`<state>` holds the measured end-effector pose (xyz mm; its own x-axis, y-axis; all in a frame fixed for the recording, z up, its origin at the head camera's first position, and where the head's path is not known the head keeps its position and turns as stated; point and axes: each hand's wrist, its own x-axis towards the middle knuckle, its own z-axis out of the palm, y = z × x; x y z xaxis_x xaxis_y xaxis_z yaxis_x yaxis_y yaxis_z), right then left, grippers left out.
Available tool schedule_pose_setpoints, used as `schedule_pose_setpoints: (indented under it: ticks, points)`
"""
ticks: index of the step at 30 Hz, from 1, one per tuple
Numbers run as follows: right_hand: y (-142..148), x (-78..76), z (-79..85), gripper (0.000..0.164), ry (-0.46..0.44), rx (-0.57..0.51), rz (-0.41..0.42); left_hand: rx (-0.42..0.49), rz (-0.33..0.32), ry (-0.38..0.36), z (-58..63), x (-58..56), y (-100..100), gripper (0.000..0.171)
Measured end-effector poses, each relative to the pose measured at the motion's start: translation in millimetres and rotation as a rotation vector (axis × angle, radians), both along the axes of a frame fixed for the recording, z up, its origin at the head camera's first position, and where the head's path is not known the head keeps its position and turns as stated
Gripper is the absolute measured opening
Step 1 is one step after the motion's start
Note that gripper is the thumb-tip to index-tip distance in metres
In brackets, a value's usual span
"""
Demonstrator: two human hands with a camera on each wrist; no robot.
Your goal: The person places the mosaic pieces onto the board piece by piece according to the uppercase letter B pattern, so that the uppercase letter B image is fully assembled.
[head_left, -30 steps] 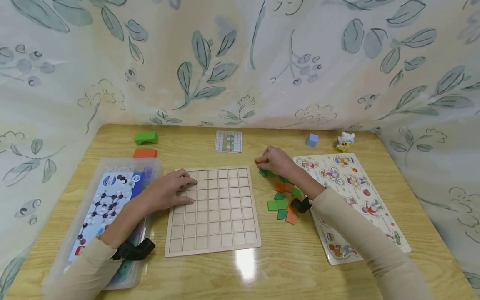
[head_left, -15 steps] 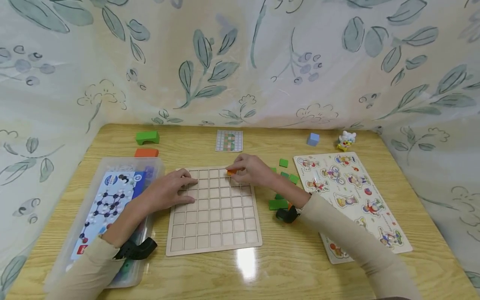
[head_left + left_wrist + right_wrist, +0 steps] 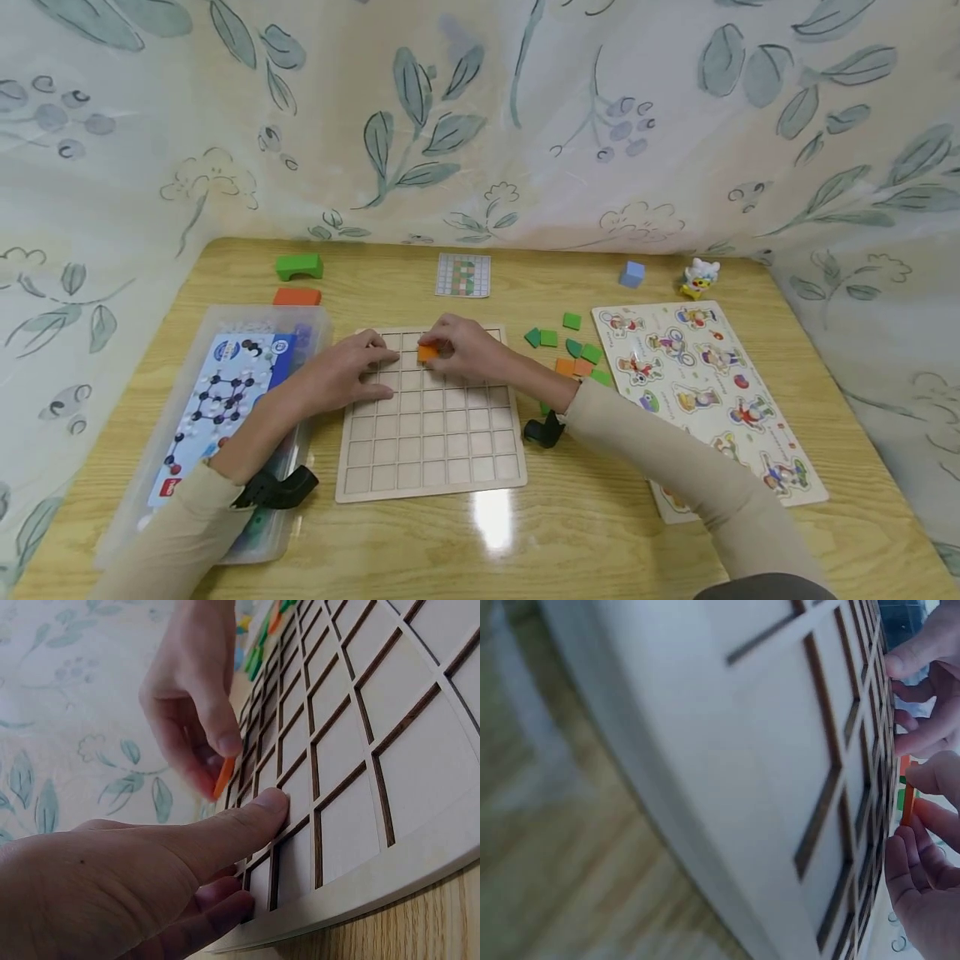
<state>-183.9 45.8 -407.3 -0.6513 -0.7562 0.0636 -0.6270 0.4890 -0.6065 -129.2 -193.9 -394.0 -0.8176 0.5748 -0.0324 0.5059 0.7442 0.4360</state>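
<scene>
Your right hand (image 3: 467, 348), pinching an orange tile (image 3: 427, 353), has crossed the grid board (image 3: 433, 425) toward your loosely resting left hand (image 3: 337, 377), so the tile seems nearly placed.

"What sits along the far edge of the tabletop (image 3: 390, 550)?"

"Near the far left corner, a green arch block (image 3: 298, 265), with a red block (image 3: 297, 297) just in front. Toward the far right corner, a blue cube (image 3: 632, 275), then a small white-and-yellow figurine (image 3: 700, 277)."

"And the sides?"

"By the left edge, a clear plastic box (image 3: 195, 367) with a molecule picture (image 3: 240, 367) showing. Toward the right edge, a pale puzzle board (image 3: 720, 417) of colourful figures, lying slantwise."

"Beyond those?"

"Leaf-patterned cloth (image 3: 300, 125), round the far, left and right edges."
</scene>
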Motion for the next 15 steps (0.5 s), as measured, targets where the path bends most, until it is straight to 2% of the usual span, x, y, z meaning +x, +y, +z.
schedule_pose_setpoints:
  ticks: [9,15]
  points:
    - [-11,1.1,-0.6,0.032,-0.072,0.002,-0.014,0.021,-0.002,-0.042,0.1,-1.0,2,0.049]
    - [-16,1.1,-1.9,0.030,-0.069,0.008,-0.009,0.044,-0.007,-0.033,-0.1,-0.8,1,0.047]
